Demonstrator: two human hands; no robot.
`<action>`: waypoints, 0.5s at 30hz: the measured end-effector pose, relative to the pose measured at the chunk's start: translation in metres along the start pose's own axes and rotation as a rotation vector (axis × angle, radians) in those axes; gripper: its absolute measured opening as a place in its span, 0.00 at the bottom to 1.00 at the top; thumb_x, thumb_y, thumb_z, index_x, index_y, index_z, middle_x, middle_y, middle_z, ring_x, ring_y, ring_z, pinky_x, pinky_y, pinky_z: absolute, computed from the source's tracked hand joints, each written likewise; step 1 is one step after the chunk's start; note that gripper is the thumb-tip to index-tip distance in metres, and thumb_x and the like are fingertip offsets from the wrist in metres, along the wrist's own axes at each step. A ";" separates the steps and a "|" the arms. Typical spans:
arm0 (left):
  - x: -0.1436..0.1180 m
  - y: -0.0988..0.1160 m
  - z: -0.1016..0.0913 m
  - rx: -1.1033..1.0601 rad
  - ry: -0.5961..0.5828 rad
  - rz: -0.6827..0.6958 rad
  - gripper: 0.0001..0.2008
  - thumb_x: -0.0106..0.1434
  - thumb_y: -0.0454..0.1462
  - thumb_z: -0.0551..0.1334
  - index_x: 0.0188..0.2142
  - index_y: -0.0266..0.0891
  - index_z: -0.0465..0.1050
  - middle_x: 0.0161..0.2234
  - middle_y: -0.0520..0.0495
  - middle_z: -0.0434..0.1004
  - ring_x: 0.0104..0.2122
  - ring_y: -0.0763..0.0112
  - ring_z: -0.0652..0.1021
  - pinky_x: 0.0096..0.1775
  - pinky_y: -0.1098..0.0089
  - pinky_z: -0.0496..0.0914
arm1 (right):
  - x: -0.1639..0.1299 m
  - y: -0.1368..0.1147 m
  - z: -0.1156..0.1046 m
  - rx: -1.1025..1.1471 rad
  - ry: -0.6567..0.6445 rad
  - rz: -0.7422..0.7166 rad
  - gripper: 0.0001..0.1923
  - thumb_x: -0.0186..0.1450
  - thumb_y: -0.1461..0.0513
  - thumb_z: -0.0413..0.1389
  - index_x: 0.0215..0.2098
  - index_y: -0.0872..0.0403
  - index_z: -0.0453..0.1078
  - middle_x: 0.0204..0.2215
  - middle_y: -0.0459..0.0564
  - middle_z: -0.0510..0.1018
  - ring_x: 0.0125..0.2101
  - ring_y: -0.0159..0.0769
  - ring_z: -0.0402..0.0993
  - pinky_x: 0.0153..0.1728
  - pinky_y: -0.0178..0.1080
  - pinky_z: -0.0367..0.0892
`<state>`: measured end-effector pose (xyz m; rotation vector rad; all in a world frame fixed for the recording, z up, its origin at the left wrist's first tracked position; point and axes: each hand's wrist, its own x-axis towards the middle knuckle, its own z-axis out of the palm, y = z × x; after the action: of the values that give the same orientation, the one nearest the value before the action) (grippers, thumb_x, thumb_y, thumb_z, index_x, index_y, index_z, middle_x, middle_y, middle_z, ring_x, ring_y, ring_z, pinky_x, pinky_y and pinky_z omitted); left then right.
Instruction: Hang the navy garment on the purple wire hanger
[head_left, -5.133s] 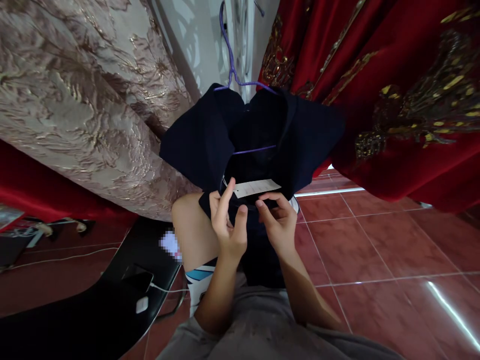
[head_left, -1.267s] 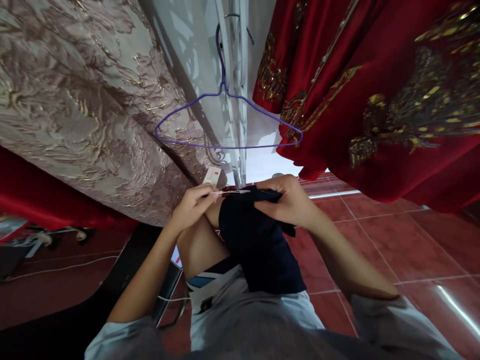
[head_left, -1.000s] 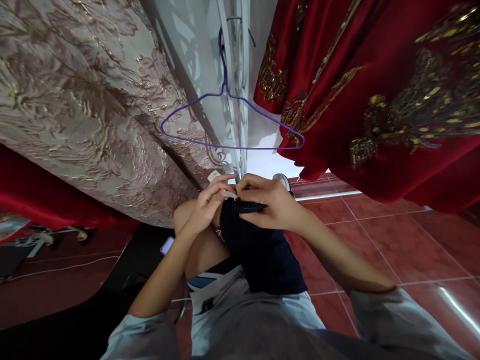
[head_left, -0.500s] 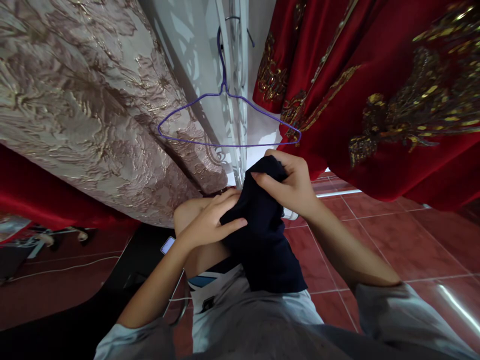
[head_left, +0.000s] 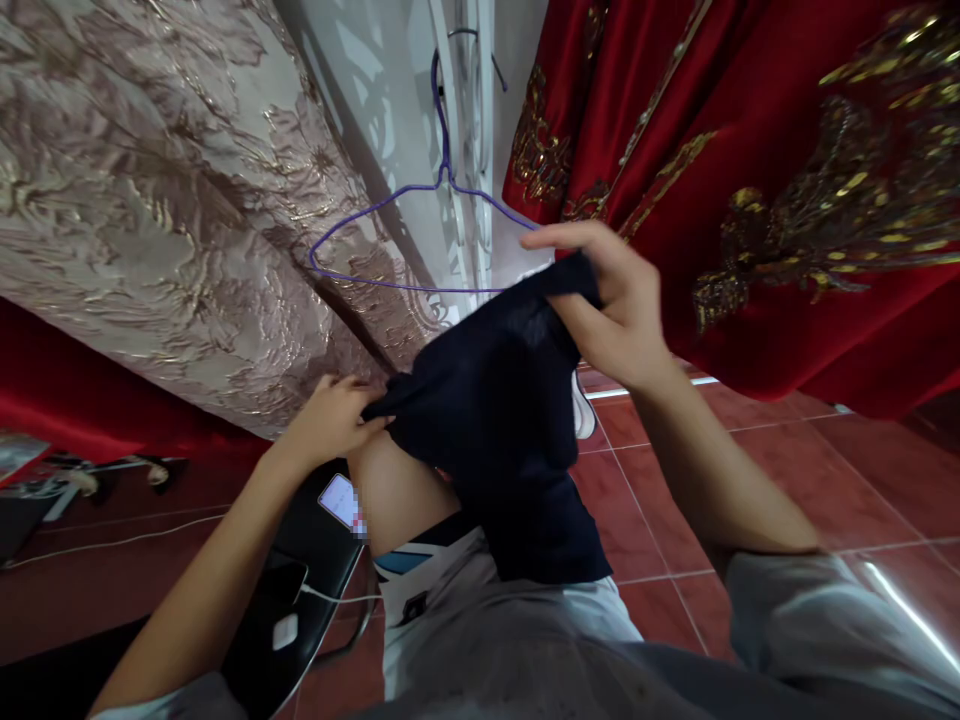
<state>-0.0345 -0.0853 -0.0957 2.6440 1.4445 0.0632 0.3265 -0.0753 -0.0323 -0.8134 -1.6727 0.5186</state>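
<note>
A dark navy cloth garment (head_left: 495, 400) is stretched between my hands, its lower part lying over my lap; its exact kind does not show. My left hand (head_left: 337, 415) pinches one corner above my bare knee. The opposite upper edge is gripped by my right hand (head_left: 615, 310), with the thumb on the near side and the index finger stretched out past the cloth. Just beyond the garment hangs a purple wire hanger (head_left: 386, 205) on a white metal rack (head_left: 456, 150). The garment and my right hand cover the hanger's lower right part.
Pale brocade fabric (head_left: 187, 200) hangs at the left, and red fabric with gold sequins (head_left: 772, 180) at the right. A phone (head_left: 341, 498), a cable (head_left: 341, 598) and a small white case (head_left: 285, 631) lie on a black seat (head_left: 255, 640). Red tiles (head_left: 720, 470) cover the floor.
My hands have moved apart, the left one to the left and the right one up and to the right. The garment, bunched before, is now spread wider between them.
</note>
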 end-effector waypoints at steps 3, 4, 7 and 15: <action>-0.016 0.012 -0.010 -0.365 0.133 -0.013 0.16 0.63 0.48 0.67 0.41 0.38 0.80 0.46 0.40 0.84 0.49 0.50 0.81 0.53 0.52 0.73 | 0.009 0.042 0.039 0.143 -0.082 0.227 0.29 0.73 0.43 0.49 0.55 0.54 0.77 0.47 0.53 0.81 0.50 0.44 0.78 0.54 0.45 0.74; -0.021 0.020 -0.009 -0.507 0.177 -0.028 0.18 0.61 0.48 0.69 0.42 0.37 0.80 0.44 0.41 0.84 0.45 0.53 0.82 0.50 0.56 0.75 | 0.010 0.057 0.052 0.176 -0.145 0.293 0.31 0.73 0.42 0.49 0.54 0.56 0.77 0.47 0.54 0.82 0.50 0.45 0.78 0.56 0.46 0.73; -0.033 0.040 0.001 -0.804 0.274 -0.036 0.28 0.56 0.50 0.72 0.51 0.35 0.78 0.45 0.40 0.83 0.44 0.52 0.83 0.49 0.56 0.79 | 0.007 0.096 0.077 0.132 -0.178 0.321 0.30 0.72 0.42 0.51 0.52 0.58 0.77 0.48 0.57 0.82 0.49 0.45 0.78 0.58 0.48 0.70; -0.038 0.041 0.013 -1.002 -0.002 -0.030 0.31 0.62 0.50 0.72 0.63 0.50 0.74 0.63 0.45 0.76 0.63 0.44 0.75 0.63 0.46 0.72 | 0.011 0.102 0.058 -0.040 0.050 0.149 0.22 0.74 0.46 0.49 0.44 0.53 0.74 0.43 0.54 0.80 0.48 0.42 0.76 0.54 0.44 0.69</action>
<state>-0.0195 -0.1403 -0.1022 1.7830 1.0308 0.6015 0.2941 0.0054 -0.1121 -0.9781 -1.5887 0.5651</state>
